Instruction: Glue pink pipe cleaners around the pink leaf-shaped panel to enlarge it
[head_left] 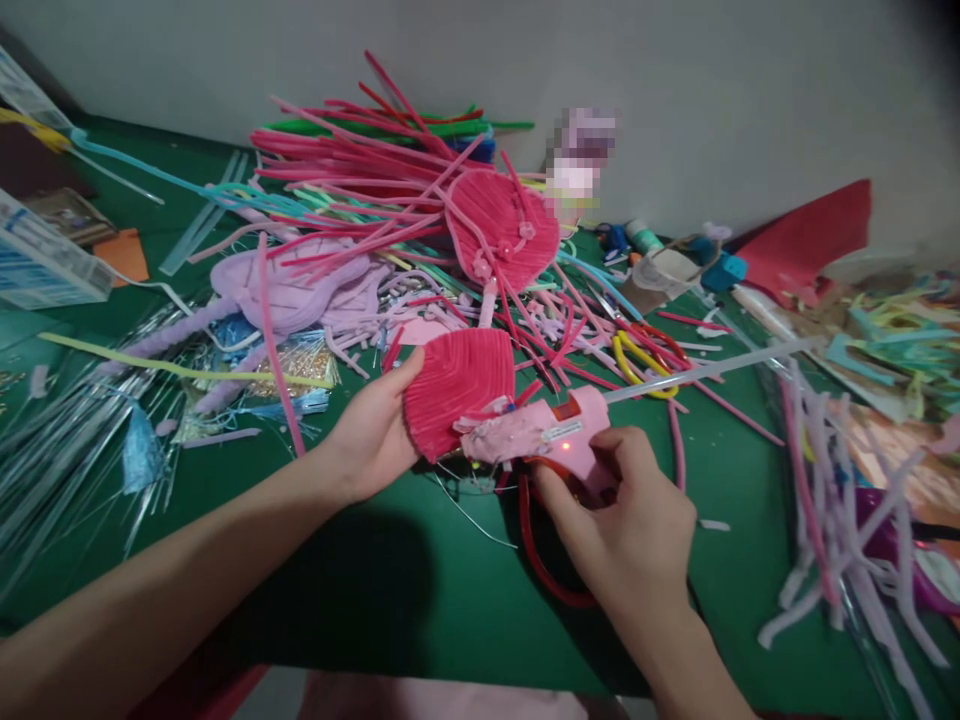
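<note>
At the far left, a blue-and-white printed box [49, 255] is standing on the green tabletop [352, 600]. Thin silvery strands [67, 485] are fanning out nearby, with a pale blue tassel [141, 450] lying among them. The left hand [375, 425] is pinching a ribbed deep-pink fuzzy panel [465, 380] above the table's middle, thumb on top, its other fingers mostly hidden beneath. Behind, a rounded deep-pink fuzzy piece [469, 215] is resting on loose stems. The right hand [637, 510] is curling closed around a pink plastic glue gun [577, 440], whose front end is overlapping the panel's lower right edge; whether they are touching, I cannot tell. Farther right, pale lilac fuzzy stems [814, 500] are lying heaped.
</note>
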